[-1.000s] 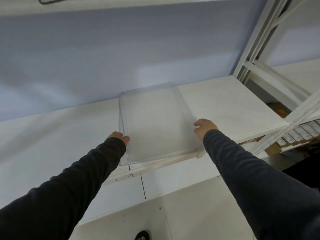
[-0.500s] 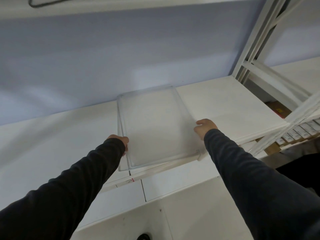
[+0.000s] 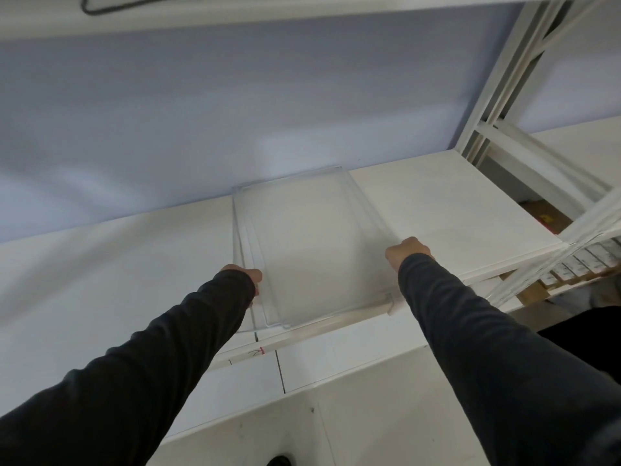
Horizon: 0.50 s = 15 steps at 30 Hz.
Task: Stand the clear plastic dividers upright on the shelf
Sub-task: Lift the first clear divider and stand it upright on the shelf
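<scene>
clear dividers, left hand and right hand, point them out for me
clear dividers (image 3: 312, 243), head view, on the flat face of the top sheet
left hand (image 3: 247, 274), head view, on the knuckles at the dividers' left edge
right hand (image 3: 406, 252), head view, on the back of the hand at the dividers' right edge

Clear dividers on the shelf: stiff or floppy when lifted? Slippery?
Probably stiff: the clear dividers keep straight edges while the left hand and right hand hold opposite sides. Likely light, being thin. Likely slippery: smooth glossy plastic, and the stacked sheets sit offset, so they may slide apart.
</scene>
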### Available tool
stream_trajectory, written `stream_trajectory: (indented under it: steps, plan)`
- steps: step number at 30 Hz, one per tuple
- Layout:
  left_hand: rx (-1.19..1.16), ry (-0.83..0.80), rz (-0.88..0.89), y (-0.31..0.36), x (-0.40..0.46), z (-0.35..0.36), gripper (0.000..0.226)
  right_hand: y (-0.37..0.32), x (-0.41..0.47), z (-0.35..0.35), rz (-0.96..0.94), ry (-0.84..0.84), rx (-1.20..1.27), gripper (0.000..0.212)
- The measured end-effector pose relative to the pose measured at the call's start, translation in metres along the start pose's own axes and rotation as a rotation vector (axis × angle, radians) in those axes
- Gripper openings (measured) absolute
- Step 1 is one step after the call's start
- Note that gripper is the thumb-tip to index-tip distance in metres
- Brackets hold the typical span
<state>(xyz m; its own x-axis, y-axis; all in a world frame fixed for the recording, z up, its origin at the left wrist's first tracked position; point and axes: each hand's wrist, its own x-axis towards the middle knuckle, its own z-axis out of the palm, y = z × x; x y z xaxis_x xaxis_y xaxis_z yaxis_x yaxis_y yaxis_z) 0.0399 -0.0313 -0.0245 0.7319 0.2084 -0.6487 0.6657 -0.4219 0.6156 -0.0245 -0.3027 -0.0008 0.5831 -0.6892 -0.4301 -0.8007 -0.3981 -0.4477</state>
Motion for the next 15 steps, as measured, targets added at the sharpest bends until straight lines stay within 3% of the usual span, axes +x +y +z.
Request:
stream_trajectory:
  steps: [6, 15]
  plan:
    - [-0.017, -0.002, 0.017, -0.001, 0.009, -0.002, 0.017, -0.003, -0.003, -0.003, -0.030, -0.084, 0.067, 0.032]
    - [0.004, 0.027, 0.001, -0.003, 0.017, -0.012, 0.032, 0.001, 0.002, -0.007, 0.024, -0.129, 0.155, 0.033]
